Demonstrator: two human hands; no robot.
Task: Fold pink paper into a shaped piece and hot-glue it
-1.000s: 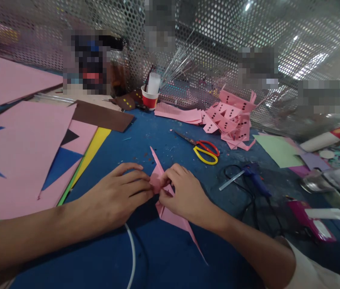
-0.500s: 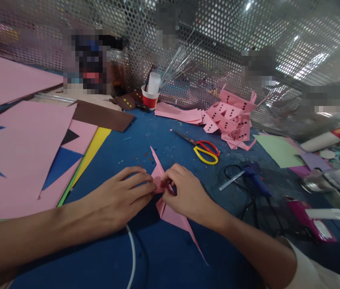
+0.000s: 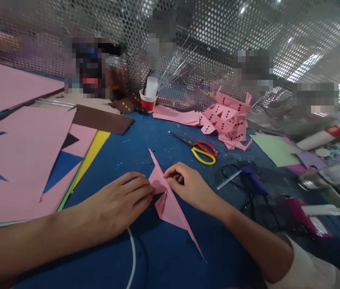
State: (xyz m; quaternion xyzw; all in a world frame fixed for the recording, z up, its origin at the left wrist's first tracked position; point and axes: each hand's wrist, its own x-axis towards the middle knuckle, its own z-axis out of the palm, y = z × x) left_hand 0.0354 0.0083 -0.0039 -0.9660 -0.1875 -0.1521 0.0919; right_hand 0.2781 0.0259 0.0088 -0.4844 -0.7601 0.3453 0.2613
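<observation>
Pink paper (image 3: 171, 206) folded to a long point, flat on the blue table (image 3: 163, 257) between both hands; left hand (image 3: 118, 200) flat, fingertips pressing its left corner; right hand (image 3: 189, 186) curled, pinching its upper edge; scissors (image 3: 202, 150) beyond

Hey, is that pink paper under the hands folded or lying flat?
Folded: the pink paper shows creases and an overlapping flap near its middle.

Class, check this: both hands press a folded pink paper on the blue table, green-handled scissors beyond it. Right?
No: the head view shows the scissors with red and yellow handles, not green. The left hand and right hand do press the folded pink paper on the blue table.
</observation>
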